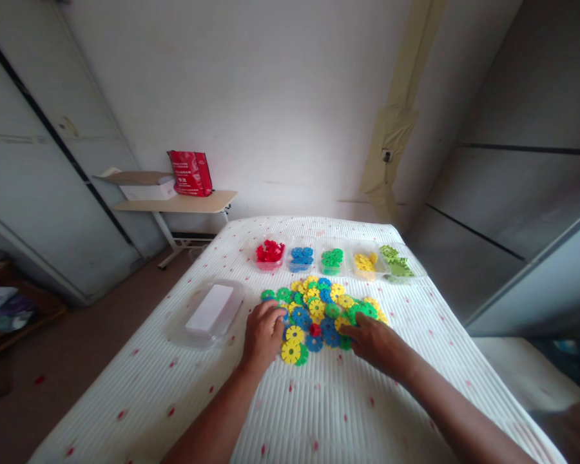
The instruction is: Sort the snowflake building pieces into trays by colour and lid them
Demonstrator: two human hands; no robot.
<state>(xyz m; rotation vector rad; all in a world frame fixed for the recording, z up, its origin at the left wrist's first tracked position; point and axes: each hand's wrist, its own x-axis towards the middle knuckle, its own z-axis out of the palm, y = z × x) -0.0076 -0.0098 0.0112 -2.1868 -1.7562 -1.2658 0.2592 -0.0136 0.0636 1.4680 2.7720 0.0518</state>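
Observation:
A heap of flat plastic snowflake discs [319, 309] in yellow, blue, green and red lies on a white striped bed cover [328, 399]. My left hand [263, 332] rests at the heap's left edge, fingers curled onto the discs there. My right hand [374, 338] lies at the heap's right side, fingers stretched toward a green disc [344, 341]. Behind the heap stands a row of clear trays: red pieces [269, 251], blue [301, 256], green [332, 260], yellow [365, 261] and light green [396, 263].
A clear plastic lid [207, 312] with a white insert lies left of the heap. Beyond the bed a small side table [178, 203] carries a red bag [189, 173] and a box. Grey wardrobe doors flank both sides.

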